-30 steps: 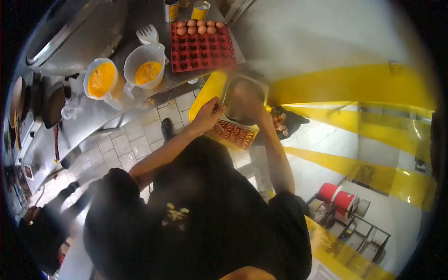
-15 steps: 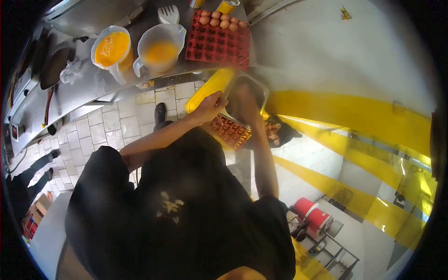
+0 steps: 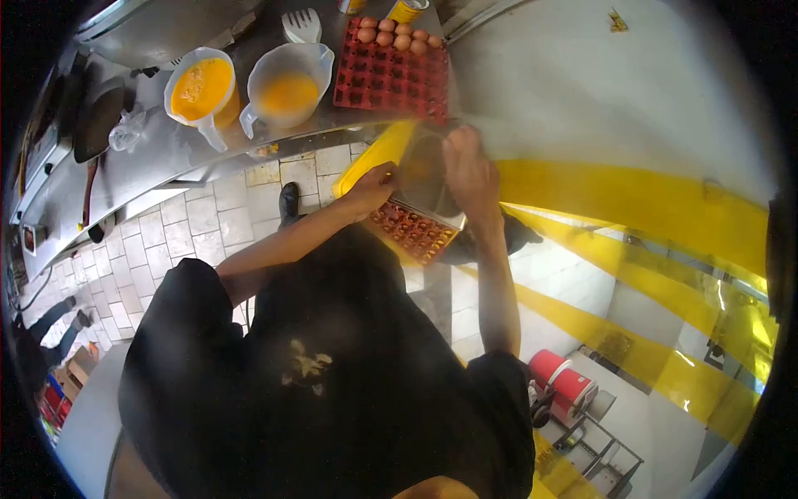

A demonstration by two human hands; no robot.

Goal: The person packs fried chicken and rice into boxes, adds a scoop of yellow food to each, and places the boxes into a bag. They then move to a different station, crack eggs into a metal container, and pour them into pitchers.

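Observation:
My left hand (image 3: 373,190) is closed on the left rim of a metal container (image 3: 422,176), which sits over a yellow crate (image 3: 370,165). At the container's right side my right hand (image 3: 471,166) is raised with its fingers curled together; whatever it holds is hidden. Below the container lies a red egg tray (image 3: 413,231) with hollow cups. On the steel counter, a second red tray (image 3: 391,79) bears several brown eggs (image 3: 402,41) along its far rows. To its left are two clear jugs, one (image 3: 201,90) with more orange liquid than the other (image 3: 287,93).
A white slotted spatula (image 3: 302,27), a pan (image 3: 100,125) and a large pot (image 3: 158,29) are on the steel counter (image 3: 179,154). Another person's legs (image 3: 62,328) show at far left. Red containers (image 3: 564,378) stand at lower right.
My right hand has come up out of the container to its right side. The brown eggs beside the container are now hidden. The other person's legs have shifted.

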